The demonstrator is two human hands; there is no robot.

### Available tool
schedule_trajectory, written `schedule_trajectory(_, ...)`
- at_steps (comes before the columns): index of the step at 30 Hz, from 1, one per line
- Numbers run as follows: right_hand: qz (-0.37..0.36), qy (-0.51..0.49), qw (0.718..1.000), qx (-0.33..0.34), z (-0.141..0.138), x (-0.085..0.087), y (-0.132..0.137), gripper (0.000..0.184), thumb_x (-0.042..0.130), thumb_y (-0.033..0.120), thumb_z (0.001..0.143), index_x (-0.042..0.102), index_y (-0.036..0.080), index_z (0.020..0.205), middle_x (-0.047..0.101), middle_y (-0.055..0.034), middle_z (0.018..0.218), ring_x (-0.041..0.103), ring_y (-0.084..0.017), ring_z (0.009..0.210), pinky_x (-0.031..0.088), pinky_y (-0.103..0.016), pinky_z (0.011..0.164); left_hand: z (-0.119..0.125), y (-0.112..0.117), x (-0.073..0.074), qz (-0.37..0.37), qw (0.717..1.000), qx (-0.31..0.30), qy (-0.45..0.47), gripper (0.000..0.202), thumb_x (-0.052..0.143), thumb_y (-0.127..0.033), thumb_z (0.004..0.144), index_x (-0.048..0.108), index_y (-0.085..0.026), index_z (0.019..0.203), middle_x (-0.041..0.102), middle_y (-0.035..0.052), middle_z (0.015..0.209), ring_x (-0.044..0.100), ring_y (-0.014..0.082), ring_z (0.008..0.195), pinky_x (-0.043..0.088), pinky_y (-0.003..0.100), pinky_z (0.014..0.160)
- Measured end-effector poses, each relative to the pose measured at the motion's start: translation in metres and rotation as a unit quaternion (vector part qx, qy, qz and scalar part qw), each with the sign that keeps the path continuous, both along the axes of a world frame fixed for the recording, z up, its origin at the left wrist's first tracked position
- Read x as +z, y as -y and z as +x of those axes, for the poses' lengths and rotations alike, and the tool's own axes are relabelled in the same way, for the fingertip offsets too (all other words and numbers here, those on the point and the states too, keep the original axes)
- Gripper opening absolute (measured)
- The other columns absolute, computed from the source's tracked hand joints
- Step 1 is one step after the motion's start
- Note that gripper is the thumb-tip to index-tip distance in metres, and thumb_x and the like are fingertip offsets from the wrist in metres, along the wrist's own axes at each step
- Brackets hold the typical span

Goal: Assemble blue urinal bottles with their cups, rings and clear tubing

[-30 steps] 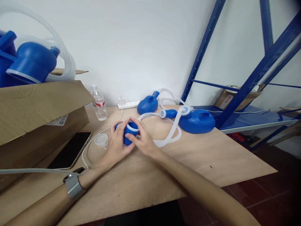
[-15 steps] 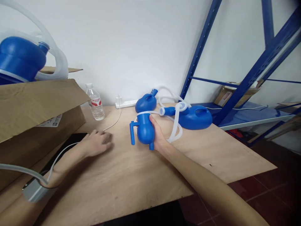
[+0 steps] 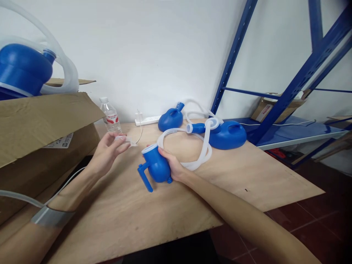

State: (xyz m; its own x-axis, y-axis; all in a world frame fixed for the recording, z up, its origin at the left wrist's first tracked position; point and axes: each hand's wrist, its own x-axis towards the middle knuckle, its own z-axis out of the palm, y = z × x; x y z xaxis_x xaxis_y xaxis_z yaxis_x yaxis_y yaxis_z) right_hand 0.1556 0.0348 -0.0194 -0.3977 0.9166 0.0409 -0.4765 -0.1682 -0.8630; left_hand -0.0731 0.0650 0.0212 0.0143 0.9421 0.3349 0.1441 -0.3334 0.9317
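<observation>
Over the counter [image 3: 132, 223], the blue jug [image 3: 159, 167] is clasped by the right hand [image 3: 175, 167]; a translucent piece [image 3: 128, 140] is pinched by the left hand [image 3: 107, 150]. Red printing [image 3: 112, 119] (illegible) is borne by the bottle [image 3: 109, 110].

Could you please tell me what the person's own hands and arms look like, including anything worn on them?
The left hand and the right hand are ungloved, and no sleeves show. A wide, smooth grey band sits at the left wrist; none shows at the right. A pale cable passes by that band; whether it attaches is unclear.
</observation>
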Motion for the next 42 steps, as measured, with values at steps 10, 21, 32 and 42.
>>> schedule_trajectory(10,0.087,0.055,0.993,-0.062,-0.012,-0.007,0.012,0.076,0.073,0.057,0.084,0.045,0.036,0.151,0.07,-0.002,0.131,0.067,-0.025,0.118,0.051,-0.045,0.106,0.041,0.037,-0.025,-0.068,0.976,-0.198,0.055,0.034,0.054,-0.052,0.097,0.052,-0.035,0.127,0.052,0.0059,0.156,0.059,0.0305,0.132,0.054,0.054,0.102)
schedule_trajectory(21,0.102,0.068,0.986,-0.11,-0.013,-0.013,0.006,0.058,0.07,0.058,0.085,0.06,0.032,0.136,0.07,-0.0031,0.122,0.065,-0.024,0.117,0.05,-0.04,0.105,0.03,0.035,-0.024,0.162,0.968,-0.1,-0.164,0.038,0.047,-0.047,0.101,0.072,-0.032,0.126,0.063,0.0072,0.134,0.056,0.0282,0.13,0.046,0.049,0.113)
schedule_trajectory(32,0.199,0.105,0.96,-0.165,-0.016,-0.008,0.015,0.049,0.074,0.051,0.086,0.06,0.03,0.127,0.063,-0.0039,0.138,0.056,-0.023,0.132,0.045,-0.037,0.111,0.036,0.04,-0.037,-0.014,0.988,-0.148,0.04,0.033,0.061,-0.056,0.092,0.059,-0.026,0.106,0.058,0.0124,0.149,0.057,0.0354,0.134,0.052,0.058,0.104)
schedule_trajectory(42,0.195,0.1,0.961,-0.168,-0.015,-0.006,0.016,0.045,0.074,0.049,0.086,0.06,0.028,0.123,0.064,-0.0058,0.136,0.056,-0.023,0.133,0.044,-0.039,0.112,0.037,0.042,-0.037,0.134,0.981,-0.093,-0.104,0.025,0.063,-0.047,0.094,0.056,-0.025,0.103,0.06,0.014,0.147,0.051,0.0317,0.141,0.04,0.058,0.116)
